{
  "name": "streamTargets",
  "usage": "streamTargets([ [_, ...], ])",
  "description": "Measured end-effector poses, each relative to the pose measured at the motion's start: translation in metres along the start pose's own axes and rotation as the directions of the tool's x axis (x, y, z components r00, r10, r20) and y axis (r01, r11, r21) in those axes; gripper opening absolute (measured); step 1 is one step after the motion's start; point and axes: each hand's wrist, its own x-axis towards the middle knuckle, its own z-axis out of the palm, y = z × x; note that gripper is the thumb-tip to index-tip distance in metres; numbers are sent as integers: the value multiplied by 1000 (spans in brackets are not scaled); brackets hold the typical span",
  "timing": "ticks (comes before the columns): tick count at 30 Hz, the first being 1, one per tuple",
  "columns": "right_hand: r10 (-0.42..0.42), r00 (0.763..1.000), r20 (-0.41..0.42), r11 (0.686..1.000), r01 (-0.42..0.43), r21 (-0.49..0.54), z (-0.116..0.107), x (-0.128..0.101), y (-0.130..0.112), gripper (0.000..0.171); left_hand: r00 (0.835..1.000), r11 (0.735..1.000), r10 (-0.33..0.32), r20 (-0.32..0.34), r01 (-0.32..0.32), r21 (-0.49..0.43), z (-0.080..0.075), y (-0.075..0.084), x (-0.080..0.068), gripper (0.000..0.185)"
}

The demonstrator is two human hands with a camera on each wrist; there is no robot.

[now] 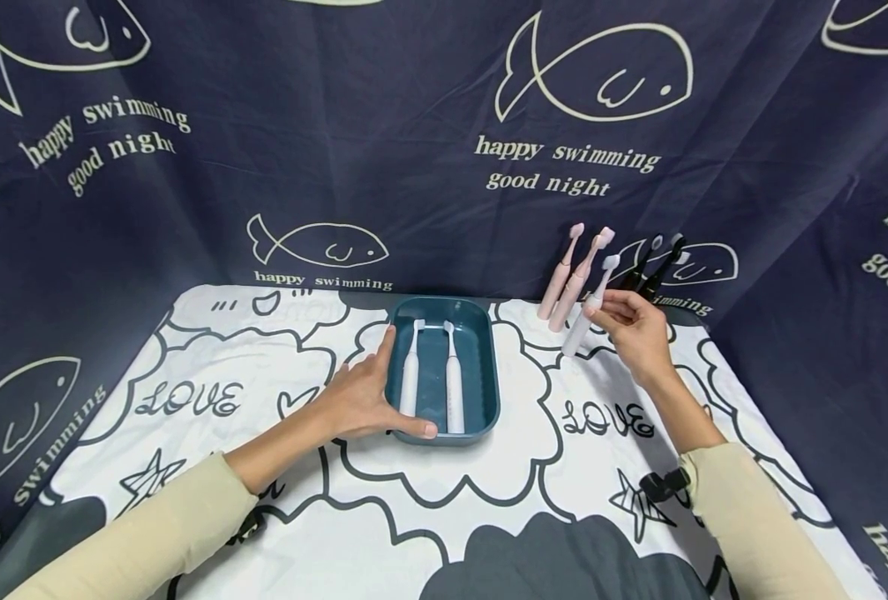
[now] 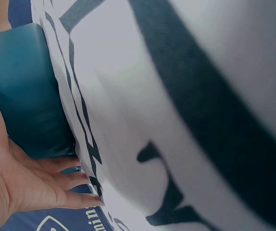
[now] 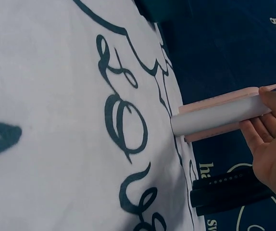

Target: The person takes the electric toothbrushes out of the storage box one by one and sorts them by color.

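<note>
Fingers point(image 1: 607, 310) of the right hand point(image 1: 636, 332) pinch a white toothbrush point(image 1: 588, 310), tilted near the table's back edge beside two pink toothbrushes point(image 1: 568, 282); left hand point(image 1: 361, 396) lies open, fingers straight, against the teal tray point(image 1: 483, 367) holding two white brushes point(image 1: 432, 375).

My makeshift tabletop booth: fish-print curtain point(image 1: 444, 167) behind and beside, doodle cloth point(image 1: 264, 400) over my table.
</note>
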Motion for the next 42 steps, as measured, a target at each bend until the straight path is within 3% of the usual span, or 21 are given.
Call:
streamTargets([
  [12,26,999,-25,999,-27,-45,-1,1,6,41,1000,1000,7,-8,-7,-5,0,0,0,176],
  [23,31,999,-29,997,-33,-73,-2,-3,3,35,1000,1000,5,-4,-5,-7,0,-1,0,176],
  [32,25,1000,-14,999,-25,-35,-3,-2,5,43,999,1000,27,-20,-27,5,0,1,2,175],
  [42,50,999,-3,998,-50,23,-6,-5,5,38,999,1000,26,-21,-26,7,0,1,1,175],
])
